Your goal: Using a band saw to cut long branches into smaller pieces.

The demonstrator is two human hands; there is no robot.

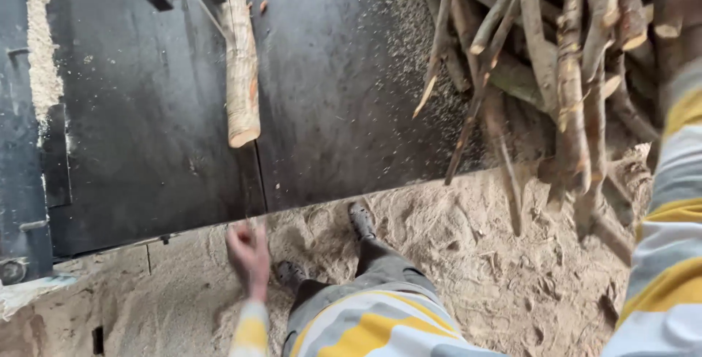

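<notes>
sawdust floor (468, 254), dark metal table (146, 145), shoes (362, 219).

Your left hand (248, 254) hangs low with its fingers loosely spread and blurred, while your right striped sleeve (676, 203) reaches far right.

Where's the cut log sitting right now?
In the head view the log lies on the dark metal table, upper left of centre, running from the top edge toward the person; the branch pile is far right.
</notes>
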